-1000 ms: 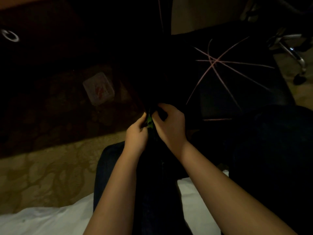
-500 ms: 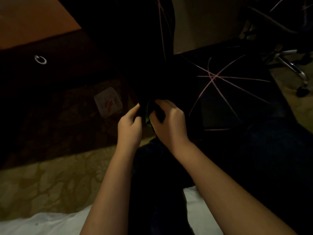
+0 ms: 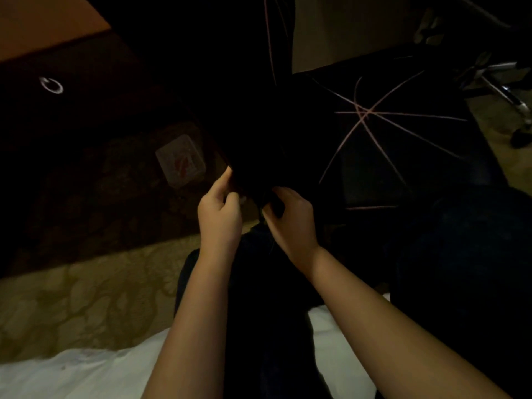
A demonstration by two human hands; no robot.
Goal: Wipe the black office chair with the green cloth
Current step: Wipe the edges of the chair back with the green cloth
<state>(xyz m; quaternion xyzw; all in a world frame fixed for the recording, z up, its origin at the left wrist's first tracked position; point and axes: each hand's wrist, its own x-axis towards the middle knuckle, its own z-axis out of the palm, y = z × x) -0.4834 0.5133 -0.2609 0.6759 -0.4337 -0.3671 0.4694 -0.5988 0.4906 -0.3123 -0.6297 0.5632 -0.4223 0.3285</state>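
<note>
The black office chair (image 3: 403, 156) fills the upper right; pink stitched lines cross on its seat. Both hands are at the seat's near left corner. My right hand (image 3: 290, 223) has its fingers curled round a dark fold, where the green cloth showed earlier; the dim light leaves hardly any green visible now. My left hand (image 3: 220, 214) is a little to the left, thumb raised against the seat's edge and fingers curled, pinching dark material. I cannot tell whether that material is cloth or seat edge.
A dark wooden cabinet with a ring pull (image 3: 51, 85) stands at the left. A pale packet (image 3: 181, 161) lies on the patterned carpet beside the chair. Another chair's chrome base (image 3: 506, 93) is at the far right. White bedding (image 3: 86, 372) lies under my dark-trousered legs.
The hands have moved apart; the left went up and left along the seat's edge. The green sliver seen between them earlier is no longer visible.
</note>
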